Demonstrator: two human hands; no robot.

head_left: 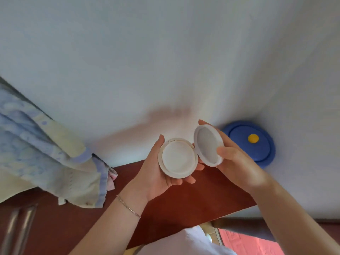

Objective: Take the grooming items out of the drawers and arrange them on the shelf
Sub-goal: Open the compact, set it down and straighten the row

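A round white compact case (178,157) is held open in front of me, above a reddish-brown wooden shelf top (184,205). My left hand (158,173) cups its base from below, thumb up along the left rim. My right hand (237,161) pinches the hinged lid (207,144), which stands tilted up to the right with a greyish mirror inside. The base shows a white inner cover.
A blue round box with a yellow knob (252,142) sits against the pale wall (165,61) behind my right hand. Blue and cream patterned cloth (49,162) hangs at the left. Metal handles (18,230) show on dark wood at lower left. A pink floor (246,243) lies below.
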